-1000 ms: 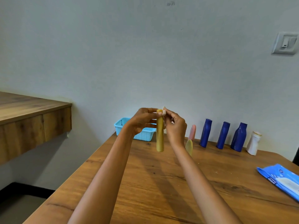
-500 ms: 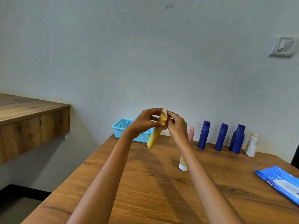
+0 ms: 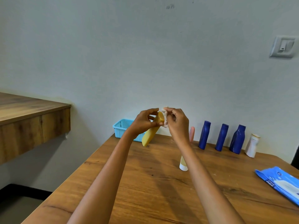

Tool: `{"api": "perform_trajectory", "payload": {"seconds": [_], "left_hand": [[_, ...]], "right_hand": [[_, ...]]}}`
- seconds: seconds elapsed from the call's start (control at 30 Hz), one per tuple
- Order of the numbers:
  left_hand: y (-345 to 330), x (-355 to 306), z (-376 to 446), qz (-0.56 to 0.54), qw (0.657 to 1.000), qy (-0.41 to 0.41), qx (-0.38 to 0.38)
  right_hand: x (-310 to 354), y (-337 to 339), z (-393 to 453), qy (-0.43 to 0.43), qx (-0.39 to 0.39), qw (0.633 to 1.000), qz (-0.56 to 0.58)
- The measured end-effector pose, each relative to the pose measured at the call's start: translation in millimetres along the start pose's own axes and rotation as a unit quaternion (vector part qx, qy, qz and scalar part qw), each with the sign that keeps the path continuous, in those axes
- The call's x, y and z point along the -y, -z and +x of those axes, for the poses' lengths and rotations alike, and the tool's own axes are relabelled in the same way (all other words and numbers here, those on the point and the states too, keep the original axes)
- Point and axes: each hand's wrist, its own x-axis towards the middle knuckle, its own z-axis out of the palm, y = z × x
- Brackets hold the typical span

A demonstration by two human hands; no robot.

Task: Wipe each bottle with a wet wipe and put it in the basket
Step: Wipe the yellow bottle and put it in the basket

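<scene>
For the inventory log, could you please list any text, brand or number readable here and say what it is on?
Wet wipes pack: white lettering and a round logo, too blurred and skewed to read.
Blue basket: a dark mark on its wall, illegible.
Bottles, yellow bottle included: no lettering visible.
Wall switch: none.

Likely a home room: wooden table (image 3: 145,183), wall switch (image 3: 283,46).

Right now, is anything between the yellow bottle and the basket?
Nothing visible. The left hand holds the yellow bottle tilted in the air just in front of the basket; the right hand holds the wipe at its upper end. The other bottles stand off to the right.
</scene>
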Motion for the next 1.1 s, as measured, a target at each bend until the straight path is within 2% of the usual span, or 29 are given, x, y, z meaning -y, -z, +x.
{"api": "perform_trajectory", "payload": {"seconds": [0.1,0.17,0.33,0.43,0.57,0.7,0.87,1.1], "left_hand": [[0.0,-4.4,-4.7,-0.061,0.997,0.002,0.040],[-0.2,-5.7,-5.9,-0.078,0.996,-0.003,0.039],[1.4,-4.7,-1.9,-0.084,0.996,0.018,-0.010],[0.1,-2.9,-3.1,-0.085,0.995,0.025,-0.035],[3.4,-6.5,-4.2,-0.124,0.991,0.032,-0.030],[7.6,-10.8,-5.5,-0.161,0.986,0.019,-0.025],[13.3,-7.3,-9.7,-0.198,0.979,0.002,-0.056],[11.5,-6.0,-7.9,-0.198,0.970,0.019,-0.139]], "right_hand": [[0.0,-5.2,-0.8,-0.003,0.054,0.998,0.013],[-0.4,-8.8,-4.2,0.011,0.064,0.998,0.019],[-0.6,-12.9,-13.7,0.035,-0.029,0.996,0.076],[-0.2,-10.0,-15.4,0.034,-0.036,0.994,0.100],[-5.6,-9.0,-11.4,-0.039,-0.034,0.985,0.166],[-1.6,-15.4,-11.1,-0.092,0.033,0.975,0.199],[4.4,-18.5,-10.6,-0.155,0.060,0.971,0.172],[-8.3,-24.4,-21.4,-0.282,0.112,0.941,0.149]]}}
